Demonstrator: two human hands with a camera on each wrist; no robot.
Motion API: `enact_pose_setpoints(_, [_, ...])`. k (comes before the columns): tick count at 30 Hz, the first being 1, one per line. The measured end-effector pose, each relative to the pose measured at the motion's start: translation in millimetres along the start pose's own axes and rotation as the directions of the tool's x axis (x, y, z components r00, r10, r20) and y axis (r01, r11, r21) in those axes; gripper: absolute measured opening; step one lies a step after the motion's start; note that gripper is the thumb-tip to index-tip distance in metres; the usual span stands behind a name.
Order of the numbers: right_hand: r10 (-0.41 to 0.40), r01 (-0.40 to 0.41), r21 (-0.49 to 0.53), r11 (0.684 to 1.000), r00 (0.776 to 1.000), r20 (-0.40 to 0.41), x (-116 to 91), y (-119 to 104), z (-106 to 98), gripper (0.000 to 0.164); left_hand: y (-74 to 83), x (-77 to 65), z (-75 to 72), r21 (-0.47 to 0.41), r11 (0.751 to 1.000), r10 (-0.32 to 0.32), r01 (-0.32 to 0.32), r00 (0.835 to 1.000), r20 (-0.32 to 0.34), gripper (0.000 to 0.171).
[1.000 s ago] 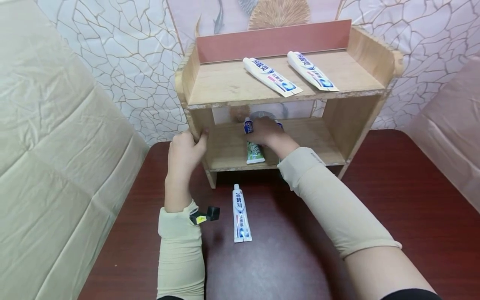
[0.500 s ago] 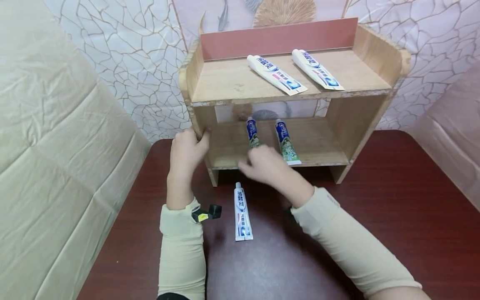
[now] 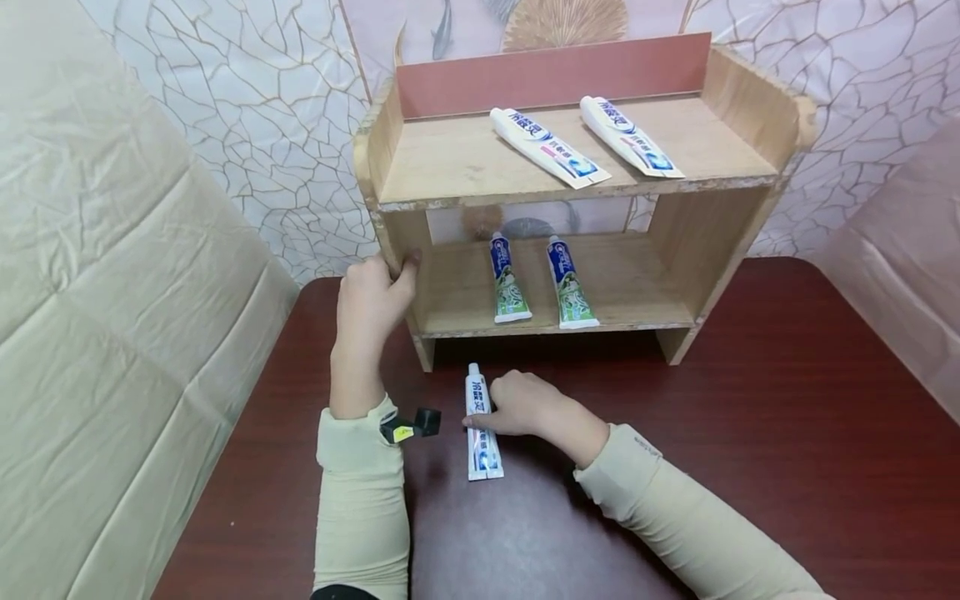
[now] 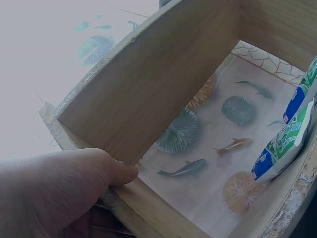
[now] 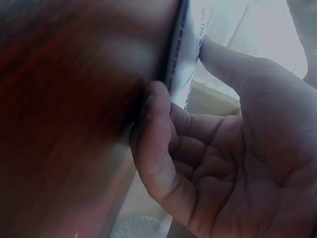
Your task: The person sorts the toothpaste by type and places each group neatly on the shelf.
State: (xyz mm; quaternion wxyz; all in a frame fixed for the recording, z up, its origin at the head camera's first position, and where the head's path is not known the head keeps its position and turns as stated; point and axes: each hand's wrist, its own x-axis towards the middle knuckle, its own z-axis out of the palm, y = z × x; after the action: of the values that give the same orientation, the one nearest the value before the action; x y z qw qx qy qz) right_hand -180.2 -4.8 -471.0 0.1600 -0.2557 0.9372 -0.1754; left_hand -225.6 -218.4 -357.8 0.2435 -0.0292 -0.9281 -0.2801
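Note:
My left hand (image 3: 372,307) grips the left side panel of a small wooden shelf (image 3: 438,193), its thumb on the inner face, as the left wrist view also shows. On the table in front, my right hand (image 3: 531,408) pinches a white toothpaste tube (image 3: 483,454), thumb across the top and fingers at the right edge. In the right wrist view, thumb and curled fingers (image 5: 158,144) lie on either side of that tube (image 5: 184,59). Two blue-green toothpaste tubes (image 3: 508,287) (image 3: 572,292) lie side by side on the lower board.
Two more white toothpaste tubes (image 3: 551,150) (image 3: 630,140) lie slanted on the upper board, bottom ends at its front edge. The shelf stands on a dark red table (image 3: 795,417). Patterned cloth (image 3: 262,108) hangs behind, and a pale padded sheet (image 3: 127,333) rises at the left.
My right hand has left the left blue-green tube on the lower board, come down toward me and taken hold of the white tube on the table. The left hand stays on the shelf.

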Motion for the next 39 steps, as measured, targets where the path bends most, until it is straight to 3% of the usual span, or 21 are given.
enact_pose_setpoints(10, [-0.001,0.0,0.016,1.0,0.999,0.042,-4,-15,6,0.048,-2.5,-0.7,-1.8,-0.003,1.0,-0.004,0.004,1.0,-0.002,0.05])
enact_pose_setpoints(18, [0.031,-0.034,0.038,0.999,0.998,0.063,-1,-19,10,0.032,-6.2,-2.0,-0.8,0.002,1.0,-0.012,0.012,1.0,0.002,0.053])
enact_pose_setpoints(29, [-0.041,0.041,0.09,0.995,0.999,0.005,-1,-6,5,0.028,-5.8,-1.3,-2.1,-0.014,1.0,-0.017,0.017,1.0,0.015,0.051])
enact_pose_setpoints(39, [-0.072,0.076,0.169,0.983,0.997,-0.029,-10,-5,-13,0.028,-1.6,0.5,-1.2,-0.019,1.0,0.001,-0.001,1.0,0.014,0.048])
